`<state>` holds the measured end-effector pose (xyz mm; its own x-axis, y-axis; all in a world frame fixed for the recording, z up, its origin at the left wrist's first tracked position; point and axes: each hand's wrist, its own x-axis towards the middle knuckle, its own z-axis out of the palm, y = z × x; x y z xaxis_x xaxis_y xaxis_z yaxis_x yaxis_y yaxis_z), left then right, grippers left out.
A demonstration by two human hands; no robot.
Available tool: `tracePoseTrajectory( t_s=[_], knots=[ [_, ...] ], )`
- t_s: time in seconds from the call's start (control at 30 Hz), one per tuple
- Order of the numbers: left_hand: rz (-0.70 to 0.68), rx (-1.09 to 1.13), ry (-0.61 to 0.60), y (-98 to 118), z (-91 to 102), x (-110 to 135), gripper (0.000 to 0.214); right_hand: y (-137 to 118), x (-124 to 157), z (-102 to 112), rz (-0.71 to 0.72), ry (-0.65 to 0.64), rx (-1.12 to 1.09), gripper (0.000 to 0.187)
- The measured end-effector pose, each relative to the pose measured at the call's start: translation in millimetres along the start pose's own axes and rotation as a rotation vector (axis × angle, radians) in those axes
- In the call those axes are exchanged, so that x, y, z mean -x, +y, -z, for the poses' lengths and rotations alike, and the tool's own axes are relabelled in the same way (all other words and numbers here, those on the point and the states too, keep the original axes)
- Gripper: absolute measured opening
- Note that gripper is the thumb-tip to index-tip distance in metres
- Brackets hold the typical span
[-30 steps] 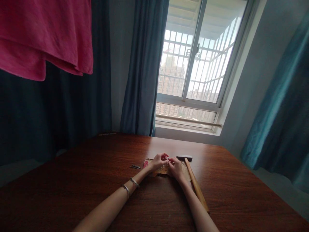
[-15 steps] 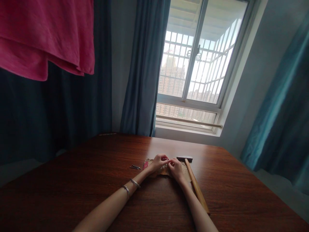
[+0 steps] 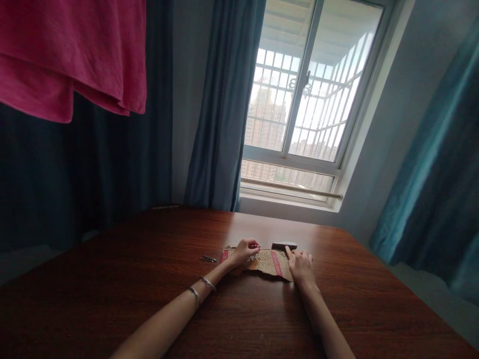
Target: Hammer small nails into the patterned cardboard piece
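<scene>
My left hand [image 3: 246,252] is closed in a pinch over a piece of brown cardboard [image 3: 266,263]. Whatever sits between its fingertips is too small to make out. The cardboard has pink bands and is dotted with many small dark marks. My right hand [image 3: 301,268] lies over the handle of a hammer, its fingers around it close behind the head. The dark hammer head [image 3: 284,246] rests at the cardboard's far right edge; hand and forearm hide the wooden handle.
A few thin dark metal pieces [image 3: 208,258] lie left of the cardboard on the brown wooden table [image 3: 149,294]. Beyond the table are a blue curtain [image 3: 217,124] and a barred window [image 3: 292,114]. Pink cloth [image 3: 93,55] hangs at upper left.
My right hand has left the left fingertips and moved right onto the hammer's handle, uncovering a pink band on the cardboard. My left hand stays in its pinch.
</scene>
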<state>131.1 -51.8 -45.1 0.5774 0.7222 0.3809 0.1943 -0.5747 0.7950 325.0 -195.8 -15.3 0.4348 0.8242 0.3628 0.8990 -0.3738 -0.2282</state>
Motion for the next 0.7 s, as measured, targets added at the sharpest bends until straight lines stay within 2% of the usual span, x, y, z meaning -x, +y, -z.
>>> tracePoseTrajectory(
  t_s=[0.13, 0.23, 0.3, 0.57, 0.63, 0.7],
  knots=[
    [0.001, -0.008, 0.002, 1.1, 0.7, 0.3, 0.023, 19.3, 16.8, 3.6, -0.084, -0.132, 0.048, 0.041],
    [0.003, -0.027, 0.004, 3.1, 1.2, 0.3, 0.023, 19.1, 23.0, 4.5, -0.087, -0.26, 0.04, 0.038],
    [0.008, -0.033, 0.005, 4.6, 1.4, 0.4, 0.022, 15.1, 24.8, 4.2, -0.084, -0.296, 0.058, 0.035],
    [0.025, -0.012, 0.007, 8.5, 2.2, 0.8, 0.021, 10.8, 26.6, -4.0, -0.063, -0.223, -0.036, 0.031],
    [0.033, -0.012, 0.003, 8.0, 2.1, 0.7, 0.021, 9.2, 24.0, -2.9, -0.071, -0.187, -0.179, 0.028],
    [0.026, -0.008, 0.0, 6.8, 1.8, 0.4, 0.021, 4.7, 20.5, 2.5, -0.095, -0.165, -0.457, 0.026]
  ],
)
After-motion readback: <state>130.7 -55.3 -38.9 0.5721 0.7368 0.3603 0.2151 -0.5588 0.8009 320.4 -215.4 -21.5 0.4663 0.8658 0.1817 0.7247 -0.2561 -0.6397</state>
